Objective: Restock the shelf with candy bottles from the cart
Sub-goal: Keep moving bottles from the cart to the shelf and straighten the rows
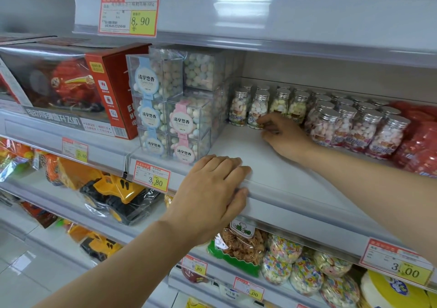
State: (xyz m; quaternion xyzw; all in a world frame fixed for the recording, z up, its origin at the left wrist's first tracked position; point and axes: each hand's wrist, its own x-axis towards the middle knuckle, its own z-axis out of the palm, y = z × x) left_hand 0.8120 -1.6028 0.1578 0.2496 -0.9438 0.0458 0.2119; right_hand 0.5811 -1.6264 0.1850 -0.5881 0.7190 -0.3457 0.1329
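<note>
Fingers [268,120] of the right hand [287,140] pinch the base of a candy bottle [258,109], probably sliding it snug beside its row at the back. The left hand [212,194] curls over the shelf [295,177] edge, nearer me, looks like bracing for the reach. More pink bottles [365,130] stand right of the fingers; the cart is out of view.

Price tags on the rails show 8.90 on the top tag [129,13], 36.80 on the left tag [75,149], and 3.80 on the near tag [151,176] and 3.00 on the right tag [397,264] along the candy shelf [272,166]. Below, the lower tags [194,265] give 8.80 and 5.00. Clear candy boxes [156,83] carry blue and pink labels printed 清享悠香, a toy box [54,118] shows 直升飞机 on its grey band, and each bottle [236,109] has a label too blurred to read.
</note>
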